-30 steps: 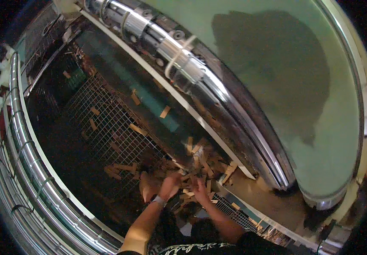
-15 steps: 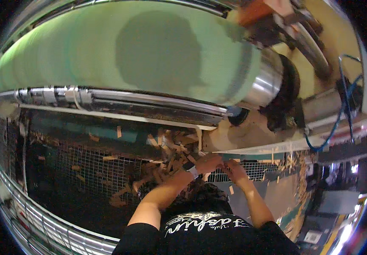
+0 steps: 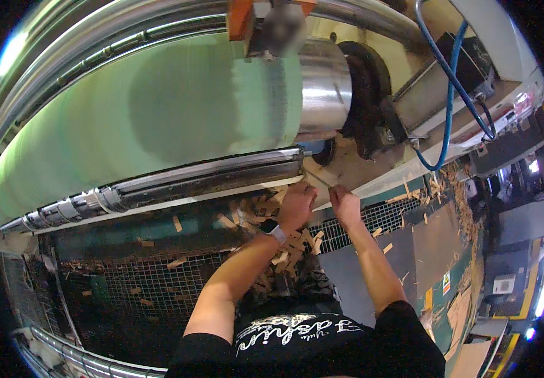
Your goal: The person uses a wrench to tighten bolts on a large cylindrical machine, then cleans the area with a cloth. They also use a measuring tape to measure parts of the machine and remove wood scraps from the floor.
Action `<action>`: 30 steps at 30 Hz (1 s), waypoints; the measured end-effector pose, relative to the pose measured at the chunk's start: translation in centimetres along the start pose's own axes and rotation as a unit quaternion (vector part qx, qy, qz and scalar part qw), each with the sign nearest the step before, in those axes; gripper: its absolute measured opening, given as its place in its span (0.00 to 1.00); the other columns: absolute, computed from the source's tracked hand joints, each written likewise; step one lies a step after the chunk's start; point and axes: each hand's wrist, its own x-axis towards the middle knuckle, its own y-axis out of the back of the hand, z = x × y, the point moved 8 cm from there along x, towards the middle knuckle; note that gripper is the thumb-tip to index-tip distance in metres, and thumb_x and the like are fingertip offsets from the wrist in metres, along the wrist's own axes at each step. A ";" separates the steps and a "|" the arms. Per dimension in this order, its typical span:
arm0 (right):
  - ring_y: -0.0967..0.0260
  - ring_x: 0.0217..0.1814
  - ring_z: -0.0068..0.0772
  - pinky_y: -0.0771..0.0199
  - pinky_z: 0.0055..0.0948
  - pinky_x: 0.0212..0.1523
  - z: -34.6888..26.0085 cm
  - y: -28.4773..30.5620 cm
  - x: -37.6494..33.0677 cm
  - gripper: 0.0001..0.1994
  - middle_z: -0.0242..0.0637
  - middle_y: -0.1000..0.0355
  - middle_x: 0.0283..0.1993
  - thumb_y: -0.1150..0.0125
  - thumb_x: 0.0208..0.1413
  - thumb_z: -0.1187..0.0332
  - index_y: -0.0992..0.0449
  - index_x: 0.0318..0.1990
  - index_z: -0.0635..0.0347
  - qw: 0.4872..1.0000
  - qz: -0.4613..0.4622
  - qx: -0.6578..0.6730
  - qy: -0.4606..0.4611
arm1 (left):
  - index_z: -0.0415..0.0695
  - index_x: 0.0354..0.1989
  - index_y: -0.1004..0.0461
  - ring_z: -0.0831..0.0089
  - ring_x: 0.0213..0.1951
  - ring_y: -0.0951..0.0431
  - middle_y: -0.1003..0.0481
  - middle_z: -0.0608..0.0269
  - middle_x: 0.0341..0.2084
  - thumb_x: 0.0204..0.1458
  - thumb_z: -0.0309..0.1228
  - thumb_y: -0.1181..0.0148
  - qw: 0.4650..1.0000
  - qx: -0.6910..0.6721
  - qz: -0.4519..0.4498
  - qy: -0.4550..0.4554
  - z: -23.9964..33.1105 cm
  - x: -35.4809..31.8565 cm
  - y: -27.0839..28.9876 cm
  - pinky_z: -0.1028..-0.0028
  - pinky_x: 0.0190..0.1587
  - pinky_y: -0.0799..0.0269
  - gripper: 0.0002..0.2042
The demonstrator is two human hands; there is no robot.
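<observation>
My left hand (image 3: 297, 201), with a watch on its wrist, is curled against the right end of a long metal bar (image 3: 202, 179) under a big green roller (image 3: 139, 120). Its fingers are buried among pale wood scraps (image 3: 284, 249), so what it holds is hidden. My right hand (image 3: 346, 203) is just to its right, fingertips pinched on a thin pale wood strip (image 3: 320, 180) that runs up toward the bar's end. The two hands are a few centimetres apart.
A wire mesh guard (image 3: 158, 283) below the bar is littered with wood scraps. A shiny steel roller end (image 3: 322, 88), a black bearing housing (image 3: 366, 101) and a blue hose (image 3: 451, 82) lie at upper right. Wood debris (image 3: 461, 208) covers the floor on the right.
The view has swung to the right end of the roller. Both hands have risen from the scrap pile on the mesh to the end of the metal bar.
</observation>
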 end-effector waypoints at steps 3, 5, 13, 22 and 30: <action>0.34 0.22 0.49 0.35 0.41 0.21 1.3 -1.7 2.1 0.09 0.45 0.33 0.21 0.50 0.49 0.65 0.35 0.22 0.58 0.998 0.028 -0.045 -0.012 | 0.40 0.26 0.30 0.57 0.30 0.30 0.30 0.53 0.24 0.43 0.25 0.50 0.991 -0.109 -0.036 0.062 -0.7 0.2 -0.8 0.64 0.32 0.34 0.03; 0.34 0.20 0.49 0.35 0.41 0.20 0.9 -3.4 3.3 0.09 0.44 0.33 0.19 0.50 0.49 0.65 0.35 0.21 0.57 0.997 0.044 -0.067 -0.002 | 0.40 0.25 0.30 0.56 0.28 0.29 0.30 0.51 0.23 0.44 0.25 0.51 0.976 -0.186 -0.027 0.105 -3.7 -0.2 -2.9 0.65 0.31 0.34 0.04; 0.34 0.21 0.48 0.36 0.40 0.20 1.2 -5.5 4.1 0.08 0.44 0.33 0.20 0.50 0.48 0.64 0.34 0.22 0.56 0.996 0.066 -0.029 -0.058 | 0.37 0.30 0.30 0.69 0.23 0.29 0.29 0.57 0.22 0.52 0.32 0.54 0.909 -0.295 -0.060 0.290 -6.9 2.0 -5.3 0.72 0.29 0.34 0.10; 0.34 0.20 0.45 0.35 0.38 0.20 1.4 -5.2 4.3 0.07 0.42 0.32 0.21 0.50 0.48 0.66 0.32 0.23 0.57 0.996 0.079 -0.008 -0.043 | 0.40 0.35 0.31 0.76 0.23 0.32 0.29 0.63 0.26 0.54 0.36 0.57 0.822 -0.423 -0.052 0.378 -8.6 3.8 -7.3 0.75 0.24 0.37 0.12; 0.34 0.19 0.45 0.34 0.37 0.19 1.3 -4.7 4.9 0.08 0.43 0.33 0.20 0.49 0.48 0.66 0.31 0.22 0.57 0.998 0.059 -0.014 -0.007 | 0.42 0.33 0.31 0.76 0.21 0.33 0.29 0.63 0.24 0.55 0.39 0.58 0.822 -0.479 -0.029 0.307 -7.5 5.3 -7.7 0.72 0.22 0.38 0.14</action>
